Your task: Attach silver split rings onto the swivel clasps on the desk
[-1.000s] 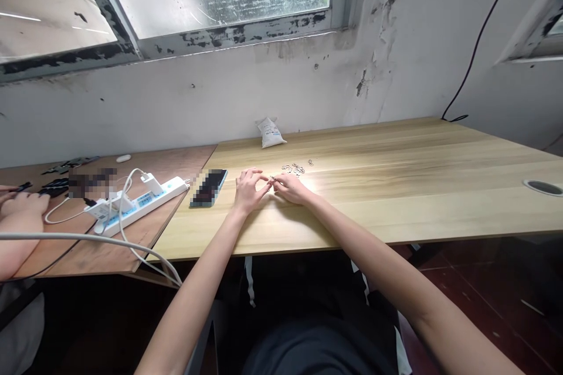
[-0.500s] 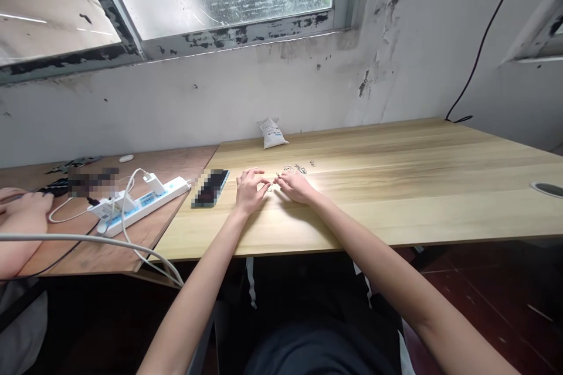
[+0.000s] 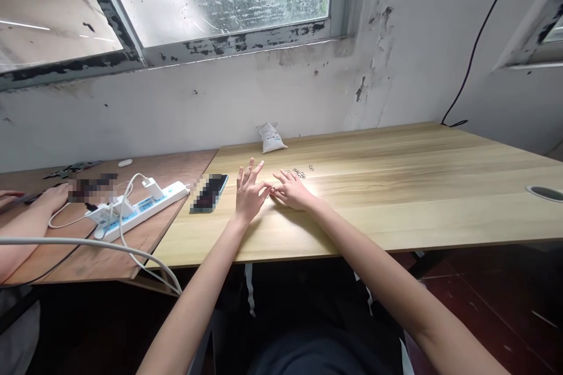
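My left hand (image 3: 250, 193) is pinching with thumb and forefinger, its other fingers raised and spread. Against it, my right hand (image 3: 292, 190) has thumb and forefinger closed at the same spot, low over the table. Between the fingertips is a small metal ring (image 3: 272, 187), partly hidden and too small to make out in full. Just beyond my right hand lies a loose pile of small metal rings (image 3: 299, 173). A few more metal rings (image 3: 311, 167) lie to its right.
A white printed packet (image 3: 272, 138) stands by the wall. Left of my hands lies a phone (image 3: 210, 192). On the adjoining brown table (image 3: 167, 167) are a white power strip (image 3: 143, 208) with plugs and cables and a co-worker's hands (image 3: 55, 196). A round hole (image 3: 545, 193) is at the right.
My hands have come together, fingertips now meeting. The left hand's free fingers have lifted and spread. My right hand has shifted slightly left and nearer. The co-worker's hand has moved right.
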Tool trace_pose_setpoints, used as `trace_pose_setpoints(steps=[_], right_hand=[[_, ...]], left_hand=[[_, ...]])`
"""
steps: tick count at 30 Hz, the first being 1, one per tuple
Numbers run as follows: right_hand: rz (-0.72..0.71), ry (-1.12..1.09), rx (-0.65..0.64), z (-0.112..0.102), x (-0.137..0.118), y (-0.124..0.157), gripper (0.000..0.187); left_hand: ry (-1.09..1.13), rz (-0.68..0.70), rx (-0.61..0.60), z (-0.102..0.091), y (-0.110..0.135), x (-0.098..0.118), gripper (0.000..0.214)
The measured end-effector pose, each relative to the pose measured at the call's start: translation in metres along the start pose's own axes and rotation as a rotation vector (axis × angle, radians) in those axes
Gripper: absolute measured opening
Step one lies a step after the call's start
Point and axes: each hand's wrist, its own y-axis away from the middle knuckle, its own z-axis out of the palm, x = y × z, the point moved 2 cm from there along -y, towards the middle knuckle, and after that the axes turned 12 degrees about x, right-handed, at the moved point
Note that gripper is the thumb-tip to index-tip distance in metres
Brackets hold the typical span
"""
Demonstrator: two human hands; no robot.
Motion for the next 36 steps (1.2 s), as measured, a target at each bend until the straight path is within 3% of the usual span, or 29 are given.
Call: trace_pose_setpoints(steps=[11, 19, 24, 26, 28, 32, 36], right_hand=[[0.055, 0.003, -0.045, -0.002, 0.002, -0.002, 0.04], [0.093, 0.01, -0.001, 0.0, 0.007, -0.001, 0.043], [0.116, 0.054, 0.115, -0.001, 0.004, -0.002, 0.09], [0.126, 0.084, 0.166, -0.001, 0.0, -0.004, 0.098], [0.13, 0.121, 0.222, -0.002, -0.005, -0.005, 0.087], [0.069, 0.173, 0.275, -0.001, -0.017, -0.006, 0.045], [0.026, 0.201, 0.311, 0.002, -0.025, -0.006, 0.029]], left_hand=[[-0.004, 0.071, 0.037, -0.001, 0.0, 0.0, 0.018], [0.019, -0.001, 0.064, -0.002, 0.0, -0.002, 0.016], [0.029, -0.066, 0.077, -0.001, 0.001, -0.006, 0.015], [0.039, -0.095, 0.089, 0.0, 0.002, -0.008, 0.014], [0.054, -0.133, 0.097, 0.001, 0.003, -0.01, 0.013], [0.071, -0.171, 0.104, 0.004, 0.004, -0.012, 0.013], [0.093, -0.185, 0.1, 0.005, 0.005, -0.013, 0.015]])
